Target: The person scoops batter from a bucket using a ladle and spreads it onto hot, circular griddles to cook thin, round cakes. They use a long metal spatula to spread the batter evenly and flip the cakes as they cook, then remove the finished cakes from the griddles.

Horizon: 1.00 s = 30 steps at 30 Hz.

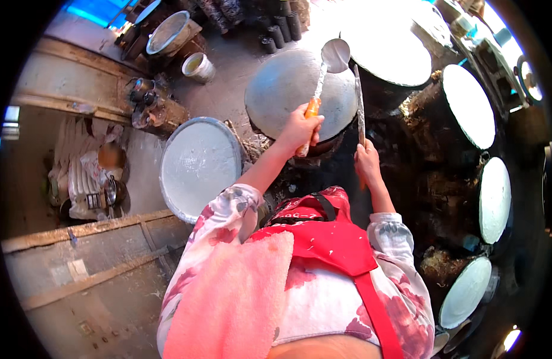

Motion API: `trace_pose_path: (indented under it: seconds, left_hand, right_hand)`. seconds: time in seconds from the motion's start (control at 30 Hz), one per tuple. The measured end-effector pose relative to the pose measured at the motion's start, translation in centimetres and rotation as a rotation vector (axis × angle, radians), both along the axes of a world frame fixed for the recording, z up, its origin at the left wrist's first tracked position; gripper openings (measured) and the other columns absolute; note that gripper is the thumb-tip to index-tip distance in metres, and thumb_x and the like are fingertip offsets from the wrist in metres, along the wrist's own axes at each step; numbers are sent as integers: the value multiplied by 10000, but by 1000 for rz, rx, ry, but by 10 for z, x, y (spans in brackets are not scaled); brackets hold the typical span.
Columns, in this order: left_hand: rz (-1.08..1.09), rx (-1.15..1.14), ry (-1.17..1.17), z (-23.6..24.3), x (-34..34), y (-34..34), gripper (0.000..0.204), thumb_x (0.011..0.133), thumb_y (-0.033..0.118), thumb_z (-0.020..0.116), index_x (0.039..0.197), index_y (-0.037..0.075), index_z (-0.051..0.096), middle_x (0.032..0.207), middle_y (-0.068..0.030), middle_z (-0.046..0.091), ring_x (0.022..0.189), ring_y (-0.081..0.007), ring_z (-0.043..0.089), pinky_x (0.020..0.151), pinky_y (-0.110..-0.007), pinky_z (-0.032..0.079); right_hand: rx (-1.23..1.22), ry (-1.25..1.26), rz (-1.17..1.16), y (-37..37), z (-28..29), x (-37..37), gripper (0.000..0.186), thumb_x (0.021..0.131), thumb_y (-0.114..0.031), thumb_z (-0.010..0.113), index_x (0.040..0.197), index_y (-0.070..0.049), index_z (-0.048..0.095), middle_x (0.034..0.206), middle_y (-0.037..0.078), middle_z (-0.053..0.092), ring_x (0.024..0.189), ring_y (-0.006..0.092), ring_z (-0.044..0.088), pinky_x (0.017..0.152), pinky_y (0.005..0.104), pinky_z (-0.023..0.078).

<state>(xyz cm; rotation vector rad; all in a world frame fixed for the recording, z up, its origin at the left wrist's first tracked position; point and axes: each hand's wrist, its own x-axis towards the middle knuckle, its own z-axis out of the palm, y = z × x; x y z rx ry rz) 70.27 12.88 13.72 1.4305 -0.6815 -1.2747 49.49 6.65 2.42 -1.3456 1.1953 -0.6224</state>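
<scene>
My left hand point(304, 128) is closed round the orange handle of a ladle point(336, 55). White residue coats the ladle's shaft and bowl, which is over the right part of a round grey griddle point(288, 90). Closed on a long, thin, flat stick point(360, 102), my right hand point(367, 160) is at the griddle's lower right. The stick points away from me, its far end near the ladle's bowl. Whether the ladle touches the griddle, I cannot tell. Left of my left forearm stands a wide round tub point(198, 170) filled with white, batter-like liquid.
Several white-topped round griddles point(467, 107) curve along the right side. Farther back left are a small bucket point(198, 67) and a large basin point(168, 32). Dark cylinders point(282, 29) stand at the back. Through the wooden-framed opening at left, a person point(90, 167) sits.
</scene>
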Motion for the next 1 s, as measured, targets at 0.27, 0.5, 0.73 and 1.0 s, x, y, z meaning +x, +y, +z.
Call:
trace_pose_path:
  seconds: [0.27, 0.5, 0.73, 1.0]
  left_hand:
    - [115, 70, -997, -95, 4, -52, 615, 788, 159, 633, 1340, 35, 392, 1027, -277, 608, 948, -429, 593, 804, -454, 478]
    - [191, 117, -1113, -85, 47, -59, 619, 808, 113, 606, 1342, -53, 341, 1010, -286, 599, 934, -424, 589, 822, -452, 468]
    - [216, 251, -1126, -71, 57, -46, 625, 814, 134, 616, 1359, -5, 344, 1050, -266, 599, 959, -415, 587, 820, -464, 460]
    - [317, 323, -1063, -66, 76, -19, 605, 808, 163, 647, 1337, 7, 398, 1076, -276, 594, 996, -409, 582, 845, -429, 467]
  right_hand:
    - [-262, 400, 77, -4, 16, 33, 227, 917, -220, 425, 1013, -44, 532, 872, 257, 631, 869, 433, 604, 754, 512, 460]
    - [-376, 562, 247, -44, 37, 63, 232, 923, -237, 424, 960, -39, 539, 820, 234, 648, 814, 410, 635, 724, 510, 492]
    - [-453, 657, 420, -52, 26, 93, 192, 857, -122, 433, 917, 20, 548, 822, 256, 648, 812, 396, 650, 729, 478, 506]
    - [-428, 721, 471, -85, 35, 83, 225, 878, -151, 407, 921, 4, 564, 853, 257, 648, 838, 390, 648, 746, 472, 506]
